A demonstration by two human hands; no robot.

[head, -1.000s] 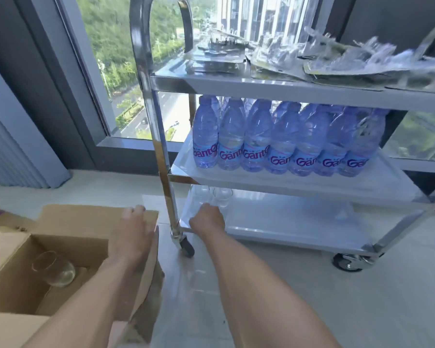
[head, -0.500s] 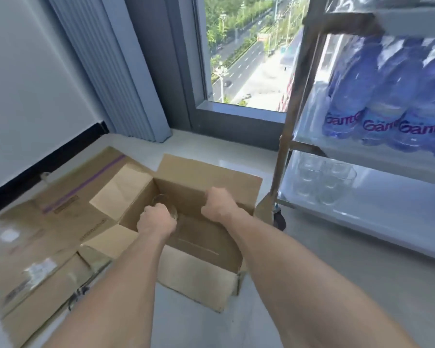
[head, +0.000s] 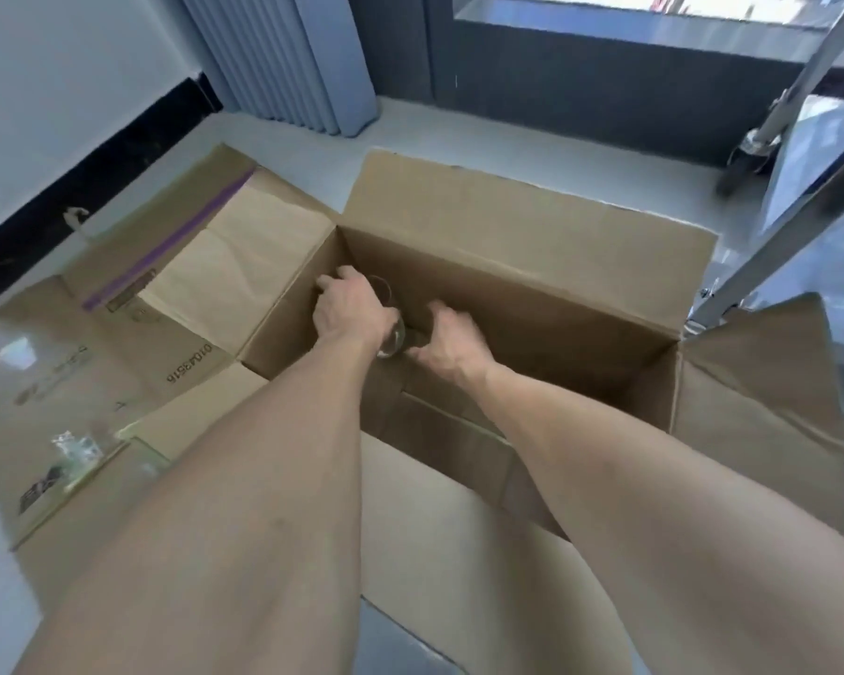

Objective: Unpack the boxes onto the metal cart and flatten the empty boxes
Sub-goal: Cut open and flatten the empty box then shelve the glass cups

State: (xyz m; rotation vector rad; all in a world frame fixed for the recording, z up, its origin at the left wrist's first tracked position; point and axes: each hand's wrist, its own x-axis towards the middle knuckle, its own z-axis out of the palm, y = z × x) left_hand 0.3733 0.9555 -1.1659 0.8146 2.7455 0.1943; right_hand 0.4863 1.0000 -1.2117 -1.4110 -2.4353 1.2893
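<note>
Cardboard, far left: flattened boxes [head: 118,343] lie on the floor against the wall, one with a purple tape strip; likely emptied ones laid out of the way.
Plastic scrap: crumpled clear wrap [head: 76,448] sits on the near-left flattened sheet.
Open box [head: 532,226]: stands on the floor at centre, all four flaps folded outward so both arms can reach to the bottom.
Left hand [head: 349,309]: inside the box at its left end, fingers curled over a clear glass [head: 394,336], clamped on it from above; grip looks set for lifting out.
Glass: low in the box, lying tilted; only its rim and part of the bowl show past the hand.
Right hand [head: 451,341]: just right of the glass, fingers curled downward; whether they hold a second item I cannot tell.
Box contents: rest of the interior looks bare, so this box is probably close to flattening.
Metal cart [head: 800,211]: far right, just beside the box; leg and caster [head: 746,160] visible, a short carry.
</note>
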